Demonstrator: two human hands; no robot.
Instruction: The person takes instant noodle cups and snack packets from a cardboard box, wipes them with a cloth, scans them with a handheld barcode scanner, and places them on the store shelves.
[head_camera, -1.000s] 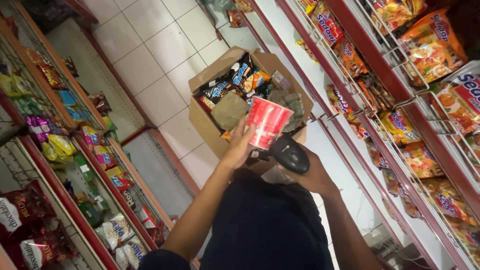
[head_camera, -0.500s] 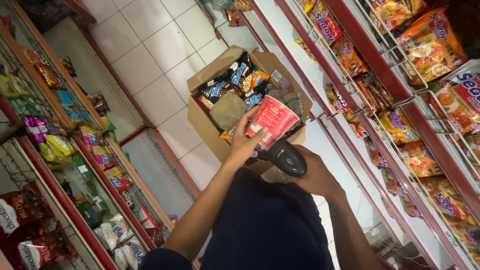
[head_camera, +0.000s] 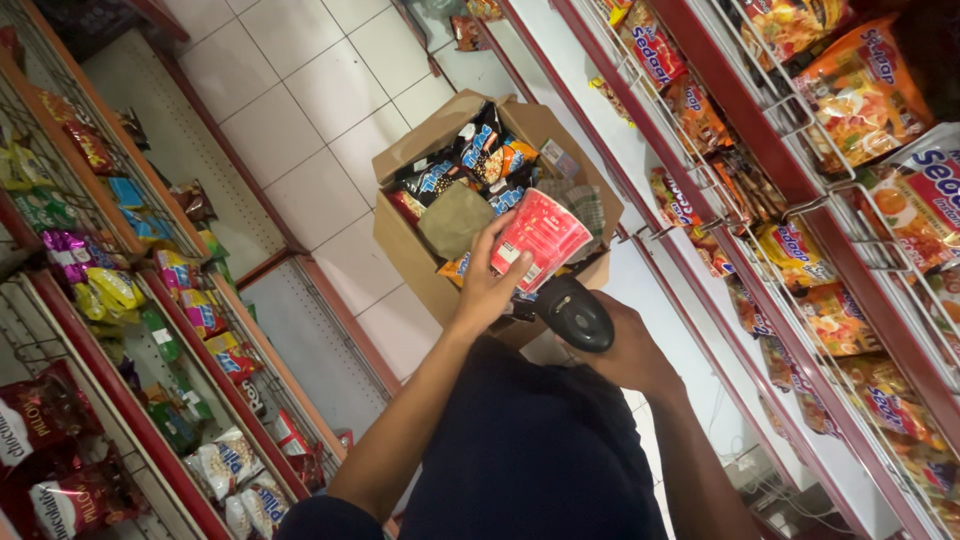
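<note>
At the bottom centre of the frame there is the person's dark blue clothing (head_camera: 530, 450), and both forearms go up from it toward the middle. The left hand (head_camera: 487, 290), a little left of centre, is clamped on a red and white cup-shaped package (head_camera: 538, 240); the thumb lies on its near side and the fingers are wrapped around its left edge, and the package is tilted with its side turned toward the camera. Just below and right of it, the right hand (head_camera: 630, 350) is closed around the grip of a black handheld scanner (head_camera: 575, 312), whose rounded head is near the lower edge of the package; I cannot tell if they touch. Behind the package, in the upper centre, an open cardboard box (head_camera: 405, 245) stands on the white tiled floor (head_camera: 290, 90), filled with mixed snack packets in blue, orange and red. On the right side of the frame, red shelves (head_camera: 800, 180) with wire fronts hold orange and yellow packets. On the left side, another red shelf unit (head_camera: 120, 400) carries small bags in green, yellow, purple and red.
</note>
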